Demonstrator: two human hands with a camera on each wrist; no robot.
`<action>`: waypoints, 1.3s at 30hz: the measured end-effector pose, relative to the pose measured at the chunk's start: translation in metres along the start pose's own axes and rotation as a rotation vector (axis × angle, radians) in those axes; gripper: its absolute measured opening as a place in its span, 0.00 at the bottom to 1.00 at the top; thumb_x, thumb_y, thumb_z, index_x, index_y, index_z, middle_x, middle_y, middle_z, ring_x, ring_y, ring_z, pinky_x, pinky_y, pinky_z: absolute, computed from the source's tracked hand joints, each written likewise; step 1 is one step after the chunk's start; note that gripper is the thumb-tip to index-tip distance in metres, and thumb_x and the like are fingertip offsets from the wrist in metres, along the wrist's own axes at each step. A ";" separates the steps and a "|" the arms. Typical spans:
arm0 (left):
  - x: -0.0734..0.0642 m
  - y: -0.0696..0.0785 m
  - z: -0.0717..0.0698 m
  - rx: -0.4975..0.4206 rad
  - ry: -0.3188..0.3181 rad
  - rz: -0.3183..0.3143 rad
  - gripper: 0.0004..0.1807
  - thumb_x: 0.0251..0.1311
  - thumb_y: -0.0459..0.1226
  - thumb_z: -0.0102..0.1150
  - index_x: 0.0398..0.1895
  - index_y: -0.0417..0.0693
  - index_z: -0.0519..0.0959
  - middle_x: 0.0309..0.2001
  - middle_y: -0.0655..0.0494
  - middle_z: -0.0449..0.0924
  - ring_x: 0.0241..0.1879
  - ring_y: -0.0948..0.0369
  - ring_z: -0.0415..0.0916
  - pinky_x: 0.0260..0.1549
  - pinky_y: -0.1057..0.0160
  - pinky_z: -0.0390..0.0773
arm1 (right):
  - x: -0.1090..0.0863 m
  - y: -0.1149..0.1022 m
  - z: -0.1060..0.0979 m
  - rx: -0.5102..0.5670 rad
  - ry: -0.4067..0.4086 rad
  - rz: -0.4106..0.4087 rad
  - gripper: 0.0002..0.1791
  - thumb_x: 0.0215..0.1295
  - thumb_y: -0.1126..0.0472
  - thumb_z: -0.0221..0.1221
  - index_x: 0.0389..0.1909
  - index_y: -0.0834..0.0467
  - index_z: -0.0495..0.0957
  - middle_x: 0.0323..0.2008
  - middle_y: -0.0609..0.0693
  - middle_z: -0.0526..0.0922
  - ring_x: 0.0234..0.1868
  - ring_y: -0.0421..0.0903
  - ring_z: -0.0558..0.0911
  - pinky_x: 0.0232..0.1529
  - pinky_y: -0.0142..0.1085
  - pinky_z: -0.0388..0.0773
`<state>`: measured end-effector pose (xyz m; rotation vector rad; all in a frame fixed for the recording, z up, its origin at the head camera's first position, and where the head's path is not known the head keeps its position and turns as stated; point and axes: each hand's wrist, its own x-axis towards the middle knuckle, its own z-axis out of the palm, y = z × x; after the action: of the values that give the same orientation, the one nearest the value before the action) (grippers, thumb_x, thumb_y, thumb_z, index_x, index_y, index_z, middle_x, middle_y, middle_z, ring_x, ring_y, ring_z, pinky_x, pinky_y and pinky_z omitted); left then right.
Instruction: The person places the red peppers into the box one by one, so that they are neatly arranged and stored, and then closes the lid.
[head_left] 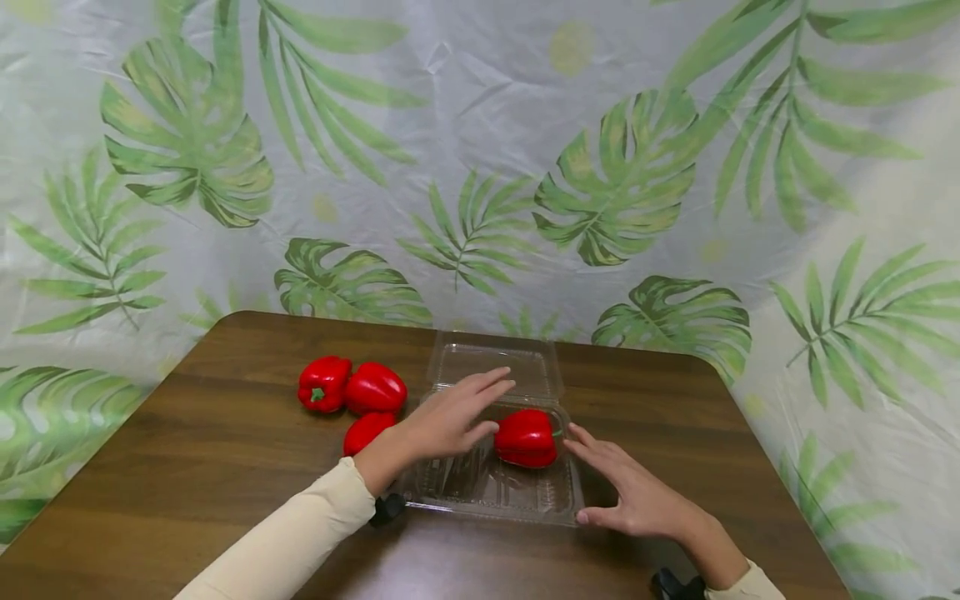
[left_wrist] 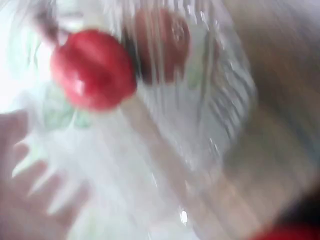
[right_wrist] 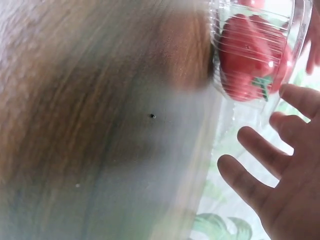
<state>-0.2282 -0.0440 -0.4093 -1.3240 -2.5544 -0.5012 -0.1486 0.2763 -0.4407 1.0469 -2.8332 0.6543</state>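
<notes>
A red bell pepper point(head_left: 527, 439) lies on its side in a clear plastic clamshell container point(head_left: 491, 510), its green stem toward the right. My left hand point(head_left: 456, 417) reaches over the container's left side, fingers extended and thumb close to the pepper. At the right rim is my right hand point(head_left: 637, 492), fingers spread, with its thumb at the front corner and fingertips near the stem. In the right wrist view, that pepper point(right_wrist: 245, 57) shows through the ribbed wall, beside straight fingers point(right_wrist: 245, 180). The left wrist view is blurred, with the pepper point(left_wrist: 94, 70) beyond the fingers.
Three more red peppers sit left of the container: one at the back left point(head_left: 325, 385), one beside it point(head_left: 377, 388), and one in front point(head_left: 367, 433), partly hidden by my left arm. The clear lid point(head_left: 495, 367) lies folded back on the brown table point(head_left: 150, 450). A leaf-patterned cloth hangs behind.
</notes>
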 end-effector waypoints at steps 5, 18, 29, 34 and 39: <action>-0.024 -0.019 -0.027 -0.046 0.071 -0.122 0.36 0.65 0.43 0.62 0.75 0.48 0.62 0.78 0.51 0.57 0.74 0.51 0.63 0.64 0.50 0.74 | 0.000 0.000 0.000 -0.006 0.006 -0.002 0.47 0.55 0.42 0.68 0.74 0.55 0.62 0.76 0.60 0.60 0.69 0.56 0.69 0.57 0.59 0.75; -0.108 -0.051 -0.061 0.017 0.244 -0.207 0.29 0.58 0.34 0.66 0.65 0.45 0.74 0.68 0.47 0.72 0.65 0.47 0.73 0.58 0.44 0.78 | 0.001 0.001 0.003 -0.004 -0.003 0.007 0.47 0.56 0.41 0.67 0.74 0.53 0.62 0.77 0.58 0.59 0.69 0.55 0.69 0.57 0.59 0.76; -0.146 -0.053 -0.054 0.029 0.246 -0.127 0.25 0.52 0.33 0.68 0.57 0.46 0.80 0.61 0.51 0.79 0.61 0.52 0.76 0.52 0.47 0.81 | 0.000 0.000 0.002 -0.001 -0.003 0.010 0.46 0.57 0.43 0.67 0.74 0.52 0.62 0.77 0.58 0.59 0.68 0.55 0.69 0.56 0.59 0.76; -0.148 -0.048 -0.050 -0.032 0.164 -0.140 0.28 0.51 0.35 0.65 0.59 0.47 0.77 0.67 0.52 0.73 0.64 0.52 0.73 0.52 0.48 0.82 | 0.001 0.000 0.001 -0.001 -0.009 0.012 0.45 0.57 0.42 0.67 0.74 0.52 0.63 0.77 0.57 0.59 0.69 0.56 0.69 0.57 0.59 0.76; -0.145 -0.047 -0.042 -0.034 0.080 -0.130 0.31 0.38 0.27 0.58 0.53 0.51 0.76 0.68 0.54 0.72 0.65 0.56 0.72 0.54 0.52 0.81 | 0.002 0.000 -0.001 0.000 -0.015 0.016 0.45 0.57 0.41 0.67 0.73 0.52 0.64 0.77 0.57 0.59 0.69 0.56 0.69 0.57 0.59 0.76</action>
<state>-0.1826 -0.1945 -0.4301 -1.1292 -2.5880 -0.6114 -0.1501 0.2749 -0.4395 1.0345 -2.8574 0.6501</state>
